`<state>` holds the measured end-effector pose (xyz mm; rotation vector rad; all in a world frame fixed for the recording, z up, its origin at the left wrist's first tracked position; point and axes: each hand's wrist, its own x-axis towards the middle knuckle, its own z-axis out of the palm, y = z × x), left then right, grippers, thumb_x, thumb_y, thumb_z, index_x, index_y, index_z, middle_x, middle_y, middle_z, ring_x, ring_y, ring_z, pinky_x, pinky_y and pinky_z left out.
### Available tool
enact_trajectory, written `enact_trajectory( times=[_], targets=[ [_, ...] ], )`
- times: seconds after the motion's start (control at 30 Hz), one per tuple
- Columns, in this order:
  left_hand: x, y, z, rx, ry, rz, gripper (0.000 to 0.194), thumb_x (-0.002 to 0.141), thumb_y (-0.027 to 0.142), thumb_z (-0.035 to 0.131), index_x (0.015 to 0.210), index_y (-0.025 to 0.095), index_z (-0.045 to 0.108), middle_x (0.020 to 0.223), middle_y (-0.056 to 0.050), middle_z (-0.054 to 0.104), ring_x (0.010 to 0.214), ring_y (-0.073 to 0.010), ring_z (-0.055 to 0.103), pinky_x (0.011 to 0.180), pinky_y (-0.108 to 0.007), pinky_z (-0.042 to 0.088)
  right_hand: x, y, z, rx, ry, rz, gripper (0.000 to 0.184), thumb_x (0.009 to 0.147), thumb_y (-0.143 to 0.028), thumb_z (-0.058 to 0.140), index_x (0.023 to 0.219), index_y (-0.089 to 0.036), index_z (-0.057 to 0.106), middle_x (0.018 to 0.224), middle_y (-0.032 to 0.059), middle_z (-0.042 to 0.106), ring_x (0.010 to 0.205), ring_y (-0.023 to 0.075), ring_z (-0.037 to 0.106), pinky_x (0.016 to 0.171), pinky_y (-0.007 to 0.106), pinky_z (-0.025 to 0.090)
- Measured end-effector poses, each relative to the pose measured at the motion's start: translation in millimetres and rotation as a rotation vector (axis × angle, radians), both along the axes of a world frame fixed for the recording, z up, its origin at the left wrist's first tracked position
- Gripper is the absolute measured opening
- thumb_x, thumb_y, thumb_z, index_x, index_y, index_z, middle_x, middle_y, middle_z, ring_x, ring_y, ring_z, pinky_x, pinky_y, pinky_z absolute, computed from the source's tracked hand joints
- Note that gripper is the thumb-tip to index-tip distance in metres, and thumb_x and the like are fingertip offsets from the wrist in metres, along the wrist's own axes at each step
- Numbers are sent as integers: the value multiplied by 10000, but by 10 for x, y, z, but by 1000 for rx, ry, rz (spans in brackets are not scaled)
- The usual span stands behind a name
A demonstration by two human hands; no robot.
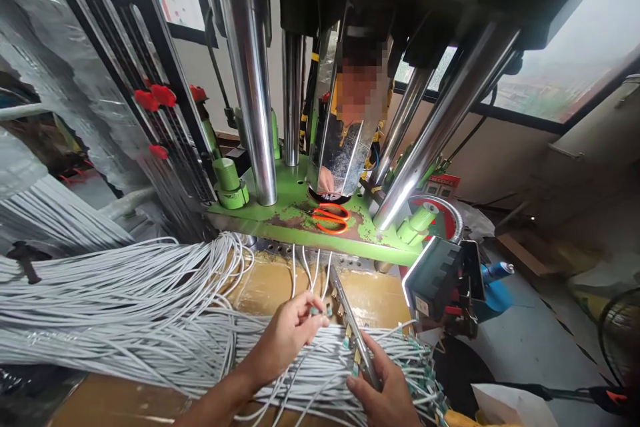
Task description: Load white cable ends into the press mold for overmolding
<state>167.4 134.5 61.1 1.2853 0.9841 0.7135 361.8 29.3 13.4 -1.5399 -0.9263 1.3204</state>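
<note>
My left hand (287, 337) is pinched on the green-tipped end of a white cable (320, 310), close to a long narrow metal fixture bar (350, 320). My right hand (385, 390) grips the near end of that bar, fingers curled around it. Both hands rest over a thick bundle of white cables (150, 307) with green connector ends (425, 373) spread across a brown cardboard surface (260, 283). A few cables loop up from the bar toward the green press base (295, 210).
A vertical press with shiny steel columns (250, 80) stands just behind. Orange scissors (330, 217) lie on its green plate. A black rack with red knobs (150, 97) is at left, a dark control box (440, 280) at right. A person's reflection shows in the central metal guard.
</note>
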Motion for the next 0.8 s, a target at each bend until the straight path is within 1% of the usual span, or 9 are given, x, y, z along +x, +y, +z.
enact_trajectory(
  times=[0.03,0.1,0.17,0.23,0.3,0.4,0.53,0.7,0.8],
  targets=[
    [10,20,17,93,83,-60,219,824,334,605,953,168,665,674,6,639,568,-125,527,536,-213,393,-15,1,-1,4,4,-20,764,634,-387,751,1311,-113,530,682,-9,596,583,121,456,581,248,402],
    [18,63,31,290,208,-179,204,845,270,577,970,188,715,840,-26,715,738,-161,628,690,-235,460,-49,3,31,8,7,-52,749,625,-397,752,1292,-122,552,673,-11,599,578,122,463,578,248,414],
    [23,104,16,457,260,-272,235,870,211,531,985,218,736,924,-24,733,838,-173,657,791,-249,467,-74,7,91,-1,6,-64,742,623,-400,748,1287,-128,562,664,-12,598,585,130,482,588,253,433],
    [35,138,-20,574,291,-325,271,895,181,491,992,234,738,897,-16,737,815,-165,664,775,-248,474,-85,13,151,-34,0,-54,746,618,-396,749,1293,-138,563,665,-11,599,601,142,507,606,261,452],
    [55,162,-66,645,309,-353,285,903,163,481,1006,240,734,877,-13,736,791,-160,666,749,-244,482,-87,21,191,-70,-14,-48,751,614,-384,747,1302,-148,560,668,-12,602,605,148,519,610,264,460],
    [82,178,-132,707,309,-364,298,908,139,471,1027,240,725,918,-18,740,827,-164,673,770,-250,494,-80,29,213,-76,-19,-48,743,616,-346,734,1309,-149,554,686,-10,612,619,152,531,620,265,467],
    [87,177,-185,736,324,-360,309,918,133,452,1054,235,710,947,-23,739,859,-173,676,795,-269,498,-61,23,218,-87,-45,15,731,659,-264,680,1354,-127,501,743,-2,630,657,150,530,654,258,461],
    [109,184,-215,670,333,-318,290,915,158,469,1037,226,724,928,-30,741,841,-174,677,787,-269,497,-56,26,247,-80,-162,34,718,679,-259,674,1359,-116,495,787,10,647,662,155,527,681,268,463],
    [129,197,-194,616,314,-299,290,907,168,474,1028,212,733,948,-38,739,874,-179,671,825,-279,496,-74,51,281,-54,-154,26,696,678,-286,686,1331,-107,524,833,33,658,685,170,549,680,273,475]
  ],
)
